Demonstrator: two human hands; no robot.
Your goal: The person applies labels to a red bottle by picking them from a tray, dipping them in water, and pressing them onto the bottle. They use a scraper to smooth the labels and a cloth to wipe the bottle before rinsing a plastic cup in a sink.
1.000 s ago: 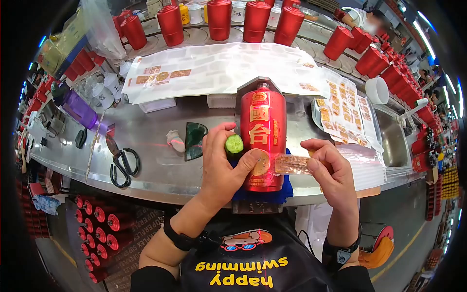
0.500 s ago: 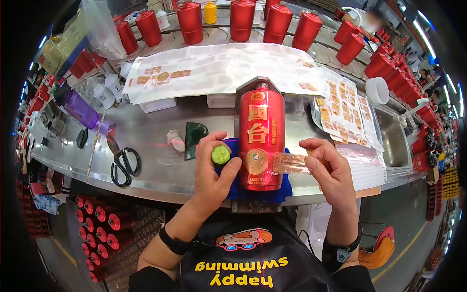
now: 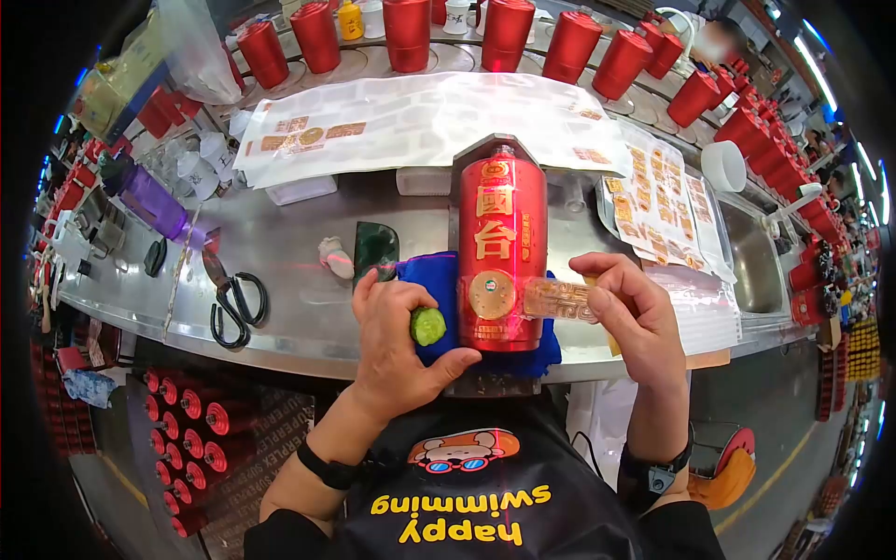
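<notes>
A red bottle (image 3: 502, 215) with gold characters and a round gold emblem lies on its back in a dark metal cradle (image 3: 487, 147). A blue cloth (image 3: 429, 275) sits under its lower part. My left hand (image 3: 387, 341) is curled round a cut cucumber piece (image 3: 428, 326), its thumb stretched toward the bottle's base. To the right, my right hand (image 3: 635, 313) pinches the end of a clear strip of film (image 3: 565, 301) with gold lettering. The strip's other end lies against the bottle's side beside the emblem. Some yellowish paper shows just under the right fingers.
Black-handled scissors (image 3: 238, 303), a dark green flat piece (image 3: 375, 250) and a purple bottle (image 3: 154, 205) are on the steel bench at left. Decal sheets (image 3: 658, 196) lie in a tray near a sink (image 3: 758, 266). Red bottles (image 3: 407, 35) stand on a conveyor behind.
My left hand has shifted slightly left and down, away from the bottle's side. The right hand still pinches the film. On the conveyor, the red bottles have moved left.
</notes>
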